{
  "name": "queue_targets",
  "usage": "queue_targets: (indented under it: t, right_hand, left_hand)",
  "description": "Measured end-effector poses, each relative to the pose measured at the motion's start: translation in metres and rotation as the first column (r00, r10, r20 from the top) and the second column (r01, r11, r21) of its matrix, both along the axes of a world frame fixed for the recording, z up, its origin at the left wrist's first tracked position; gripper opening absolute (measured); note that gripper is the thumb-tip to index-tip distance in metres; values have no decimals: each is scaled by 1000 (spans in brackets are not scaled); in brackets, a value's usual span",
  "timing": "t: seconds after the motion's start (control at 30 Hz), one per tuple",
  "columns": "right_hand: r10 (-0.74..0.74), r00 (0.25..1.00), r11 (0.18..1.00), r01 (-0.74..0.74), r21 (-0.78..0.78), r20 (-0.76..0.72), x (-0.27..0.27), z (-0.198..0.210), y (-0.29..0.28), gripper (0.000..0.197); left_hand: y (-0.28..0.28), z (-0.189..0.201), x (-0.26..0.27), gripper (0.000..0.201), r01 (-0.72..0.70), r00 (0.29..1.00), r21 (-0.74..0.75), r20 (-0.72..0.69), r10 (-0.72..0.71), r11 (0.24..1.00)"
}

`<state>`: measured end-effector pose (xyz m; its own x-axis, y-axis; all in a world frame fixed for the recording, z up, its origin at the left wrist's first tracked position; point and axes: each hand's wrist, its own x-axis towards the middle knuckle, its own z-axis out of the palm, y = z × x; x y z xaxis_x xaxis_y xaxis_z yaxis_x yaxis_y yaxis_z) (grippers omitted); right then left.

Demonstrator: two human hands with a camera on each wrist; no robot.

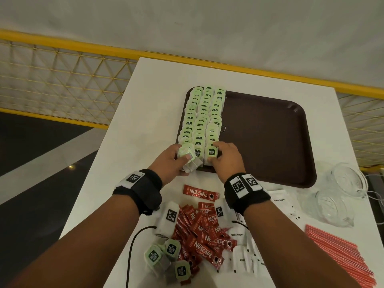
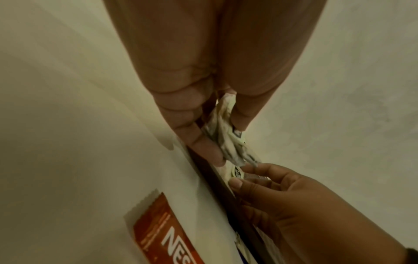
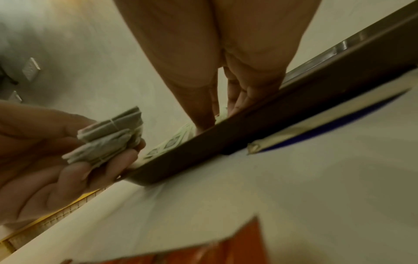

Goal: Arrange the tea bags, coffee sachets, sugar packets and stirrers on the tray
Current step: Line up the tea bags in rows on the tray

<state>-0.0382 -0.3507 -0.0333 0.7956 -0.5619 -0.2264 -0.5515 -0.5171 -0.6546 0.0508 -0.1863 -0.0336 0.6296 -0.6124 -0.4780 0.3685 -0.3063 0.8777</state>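
A brown tray [image 1: 270, 142] lies on the white table [image 1: 145, 96]. Three rows of green-tagged tea bags [image 1: 202, 117] fill its left part. My left hand [image 1: 182, 162] hovers at the tray's near left corner and grips a small bunch of tea bags [image 1: 190, 161]; the right wrist view shows this bunch [image 3: 108, 139] between thumb and fingers. My right hand [image 1: 213, 153] pinches one tea bag [image 1: 211, 151] at the near end of the right row, thumb below and forefinger above. That pinch [image 2: 236, 172] shows in the left wrist view too.
Near me lie a heap of red coffee sachets [image 1: 205, 235], one single sachet [image 1: 200, 193], three loose tea bags [image 1: 166, 254], white sugar packets [image 1: 243, 252] and red stirrers [image 1: 340, 254]. Two glass jars [image 1: 340, 194] stand at the right. A yellow mesh railing [image 1: 62, 80] runs behind the table.
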Motion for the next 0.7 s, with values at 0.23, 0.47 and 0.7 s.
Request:
queue_targets:
  t: [0.23,0.47,0.7]
  right_hand:
    - [15,999,999,-17,-42,-28,10,2,-5,49]
    - [-187,978,966,166,196,97,32,14,-10,71]
    - [-246,963,861,166,480,109,51,6,0,86]
  left_hand:
    - [1,4,4,32,0,1000,-12,2,0,1000]
    - [4,5,9,28,-12,1000,-6,15,13,1000]
    - [7,2,12,28,-39,999,-14,16,39,999]
